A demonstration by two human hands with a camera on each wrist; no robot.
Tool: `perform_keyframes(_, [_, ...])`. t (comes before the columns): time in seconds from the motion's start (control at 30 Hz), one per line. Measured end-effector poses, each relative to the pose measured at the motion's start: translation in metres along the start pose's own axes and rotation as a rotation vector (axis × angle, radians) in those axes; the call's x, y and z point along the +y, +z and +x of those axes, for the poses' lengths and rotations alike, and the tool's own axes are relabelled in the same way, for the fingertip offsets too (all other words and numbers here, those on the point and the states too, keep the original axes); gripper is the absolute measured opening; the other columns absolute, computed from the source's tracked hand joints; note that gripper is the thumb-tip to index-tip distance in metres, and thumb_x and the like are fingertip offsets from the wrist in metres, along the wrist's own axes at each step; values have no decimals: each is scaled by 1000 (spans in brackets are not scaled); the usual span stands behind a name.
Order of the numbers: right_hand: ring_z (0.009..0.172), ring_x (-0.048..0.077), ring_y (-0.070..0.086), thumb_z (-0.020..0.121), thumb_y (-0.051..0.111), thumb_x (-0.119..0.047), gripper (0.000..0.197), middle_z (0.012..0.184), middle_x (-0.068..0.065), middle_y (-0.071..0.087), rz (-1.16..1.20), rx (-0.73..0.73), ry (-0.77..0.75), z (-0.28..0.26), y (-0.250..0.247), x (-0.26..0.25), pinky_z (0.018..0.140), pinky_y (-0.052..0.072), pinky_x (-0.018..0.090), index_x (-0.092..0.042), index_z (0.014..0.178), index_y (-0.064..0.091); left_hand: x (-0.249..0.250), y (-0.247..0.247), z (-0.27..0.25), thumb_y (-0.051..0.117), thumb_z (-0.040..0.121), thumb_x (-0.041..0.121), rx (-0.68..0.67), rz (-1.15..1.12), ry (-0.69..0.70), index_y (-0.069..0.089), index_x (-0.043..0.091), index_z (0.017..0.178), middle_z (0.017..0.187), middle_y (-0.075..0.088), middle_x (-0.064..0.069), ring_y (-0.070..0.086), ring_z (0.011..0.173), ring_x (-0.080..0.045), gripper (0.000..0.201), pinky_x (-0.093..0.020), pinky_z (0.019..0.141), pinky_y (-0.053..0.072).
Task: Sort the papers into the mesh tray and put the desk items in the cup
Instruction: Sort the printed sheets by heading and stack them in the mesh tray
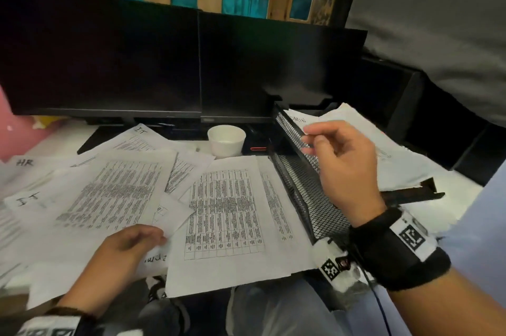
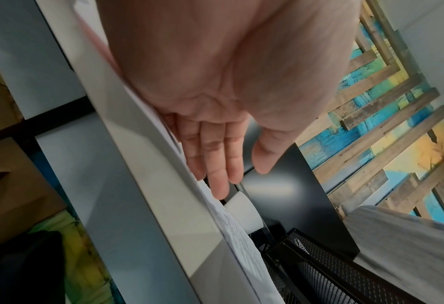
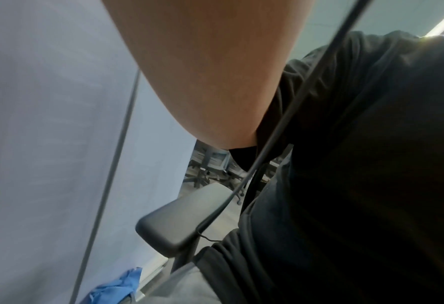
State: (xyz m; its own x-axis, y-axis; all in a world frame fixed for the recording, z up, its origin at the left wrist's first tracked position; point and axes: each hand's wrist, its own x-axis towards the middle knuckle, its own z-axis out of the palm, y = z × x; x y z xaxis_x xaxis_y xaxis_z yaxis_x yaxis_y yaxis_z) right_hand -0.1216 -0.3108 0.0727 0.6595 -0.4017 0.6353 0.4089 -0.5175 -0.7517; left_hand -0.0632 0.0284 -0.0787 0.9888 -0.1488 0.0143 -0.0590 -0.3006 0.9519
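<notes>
Printed papers (image 1: 224,212) lie scattered and overlapping across the white desk, some hand-marked "IT" and "HR". My left hand (image 1: 128,248) rests on the papers near the front edge; in the left wrist view its fingers (image 2: 215,164) lie straight along the sheets (image 2: 236,236). The black mesh tray (image 1: 309,193) stands at the right, with a sheet marked "ADMIN" (image 1: 356,127) on its upper tier. My right hand (image 1: 336,160) hovers over the tray, fingers loosely curled, nothing seen in them. A white cup (image 1: 226,141) (image 2: 241,209) stands behind the papers.
Two dark monitors (image 1: 191,61) stand along the back of the desk. A small black item with a red mark (image 1: 257,148) lies right of the cup. The right wrist view shows only my forearm, dark shirt, a cable and a chair armrest (image 3: 179,222).
</notes>
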Motion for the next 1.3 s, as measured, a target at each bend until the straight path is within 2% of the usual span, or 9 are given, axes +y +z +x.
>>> perform_keyframes(0.13, [111, 6, 69, 98, 69, -18, 21, 115, -14, 73, -101, -334, 302, -23, 48, 28, 95, 56, 31, -37, 103, 75, -1, -1, -2, 66, 93, 17, 3, 9, -17, 78, 25, 86, 93, 78, 9, 69, 96, -5, 16, -33, 93, 45])
perform_keyframes(0.2, [100, 1, 66, 99, 68, -22, 24, 115, -16, 67, -94, -444, 534, -33, 61, 44, 82, 53, 22, -34, 119, 72, 2, -1, -4, 66, 93, 17, 12, 12, -19, 77, 32, 83, 92, 78, 9, 69, 92, -2, 21, -29, 88, 44])
perform_keyframes(0.3, [95, 12, 70, 100, 68, -19, 35, 116, -6, 69, -90, -427, 723, -46, 70, 67, 87, 61, 36, -26, 134, 65, 5, -2, -5, 65, 95, 19, 8, 29, -23, 76, 35, 83, 93, 78, 10, 68, 92, -1, 22, -29, 88, 44])
perform_keyframes(0.5, [103, 20, 72, 94, 72, -6, 55, 124, 0, 66, -65, -340, 773, -54, 74, 87, 98, 60, 47, -25, 143, 55, 1, -3, -3, 64, 96, 19, -1, 20, -28, 76, 22, 89, 95, 78, 8, 70, 94, -6, 15, -32, 93, 47])
perform_keyframes(0.63, [100, 31, 75, 90, 79, -5, 68, 106, 11, 73, -58, -298, 788, -57, 75, 95, 96, 61, 53, -24, 148, 50, -4, -2, -2, 68, 94, 19, 6, 10, -36, 77, 20, 92, 96, 78, 6, 70, 94, -8, 9, -32, 93, 48])
perform_keyframes(0.73, [71, 25, 67, 92, 78, -11, 18, 82, 9, 68, -70, -428, 799, -60, 74, 91, 66, 58, 32, -5, 106, 67, -5, -2, -1, 69, 93, 18, 14, -2, -38, 77, 20, 91, 97, 78, 4, 71, 95, -11, 8, -31, 94, 49])
perform_keyframes(0.8, [60, 21, 44, 96, 75, -16, 31, 71, 10, 48, -122, -461, 739, -64, 73, 97, 59, 39, 33, 2, 80, 55, -5, -2, -2, 69, 93, 17, 30, -10, -33, 77, 21, 90, 95, 77, 3, 71, 94, -13, 9, -31, 93, 49])
perform_keyframes(1.03, [91, 24, 77, 108, 53, -11, 19, 101, 2, 78, -39, -218, 557, -66, 54, 85, 84, 63, 54, -25, 104, 64, -9, 4, 1, 75, 87, 20, 138, 149, -13, 73, 37, 91, 84, 66, 1, 58, 66, -7, 17, -27, 72, 46])
perform_keyframes(1.3, [104, 24, 77, 109, 49, -4, 33, 110, -2, 81, 146, -54, 548, -67, 39, 83, 99, 59, 56, -27, 108, 72, 12, -8, 9, 78, 80, 24, 187, 488, 62, 66, 43, 92, 112, 52, 12, 54, 105, -8, 26, -8, 88, 36])
